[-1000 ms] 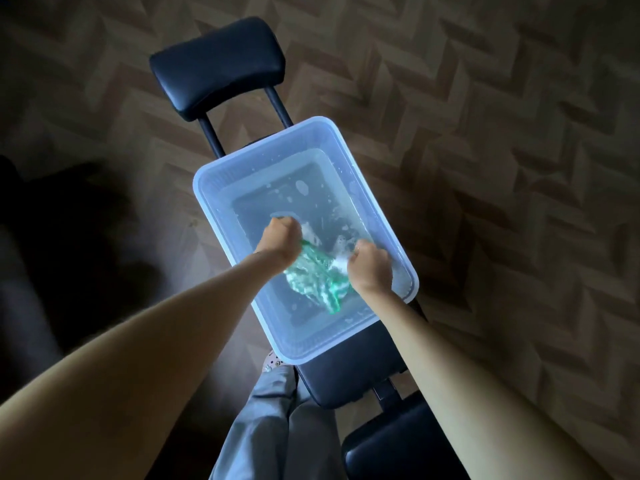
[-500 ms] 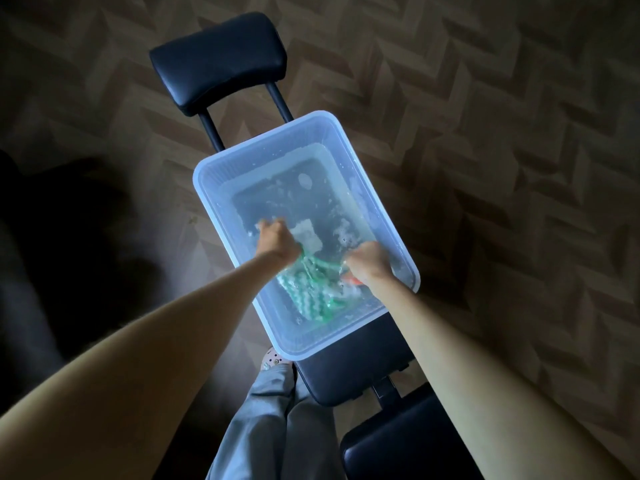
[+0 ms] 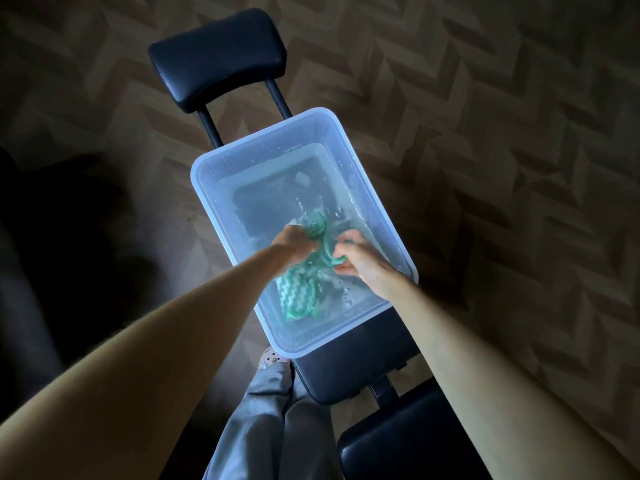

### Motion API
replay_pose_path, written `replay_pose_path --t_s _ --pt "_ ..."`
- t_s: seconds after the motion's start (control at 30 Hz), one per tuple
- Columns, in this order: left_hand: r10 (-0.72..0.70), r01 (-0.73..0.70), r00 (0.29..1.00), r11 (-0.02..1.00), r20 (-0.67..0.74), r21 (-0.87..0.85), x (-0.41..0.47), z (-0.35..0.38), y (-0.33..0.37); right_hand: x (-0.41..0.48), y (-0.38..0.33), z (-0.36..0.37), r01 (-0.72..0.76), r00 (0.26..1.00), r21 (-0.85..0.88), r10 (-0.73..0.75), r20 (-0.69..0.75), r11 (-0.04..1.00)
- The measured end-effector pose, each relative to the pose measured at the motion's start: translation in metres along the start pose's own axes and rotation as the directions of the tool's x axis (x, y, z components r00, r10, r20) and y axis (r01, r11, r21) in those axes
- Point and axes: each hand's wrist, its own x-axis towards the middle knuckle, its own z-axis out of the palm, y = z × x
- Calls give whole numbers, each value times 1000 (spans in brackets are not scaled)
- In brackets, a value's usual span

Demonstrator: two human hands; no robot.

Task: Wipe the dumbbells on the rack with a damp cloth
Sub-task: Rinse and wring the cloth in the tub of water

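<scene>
Head view shows me both hands down in the tub (image 3: 207,188), working the cloth (image 3: 299,289) in the water. The left hand (image 3: 294,242) is fisted round a bunched upper part of it. The right hand (image 3: 360,261), just beside it, has looser fingers hooked round a twisted strand and is less tightly closed than the left. A second ago both fists were clamped on a short, tight wad held between them, and half a second ago they had dropped toward the water. Now the cloth has opened out, and its striped tail trails from under the left hand back toward me, lying in the water. Splashes sit around and beyond both hands. I read that as rinsing or re-wetting rather than a finished wring, so the cloth is soaked, not damp, and I'd want it squeezed out first. No dumbbells or rack show anywhere, so I judge the wiping itself has not begun.
</scene>
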Motion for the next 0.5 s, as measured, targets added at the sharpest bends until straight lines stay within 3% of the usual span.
replay_pose_path --t_s 0.03,0.1,0.17,0.23,0.33,0.43,0.5 --pt "-1 1 1000 997 0 78 1 -1 -2 0 0 -1 7 998 -179 5 67 984" --pt "9 -3 1000 965 -20 264 1 -4 -7 2 1 0 56 989 -595 36 142 801" --pt "57 -30 997 907 -52 420 -1 -10 -14 8 7 2 88 992 -779 19 127 621" --pt "60 -19 996 848 -59 530 1 -14 -21 13 12 2 41 999 -816 -40 22 577" --pt "44 4 996 855 -79 519 0 -17 -18 14 14 -1 -24 982 -748 -125 -143 663" --pt "138 -162 987 876 86 453 -5 -5 -11 8 7 4 20 1000 -535 -21 4 844" --pt "91 -179 975 856 201 485 -10 5 -11 7 5 6 -4 993 -583 72 93 812"
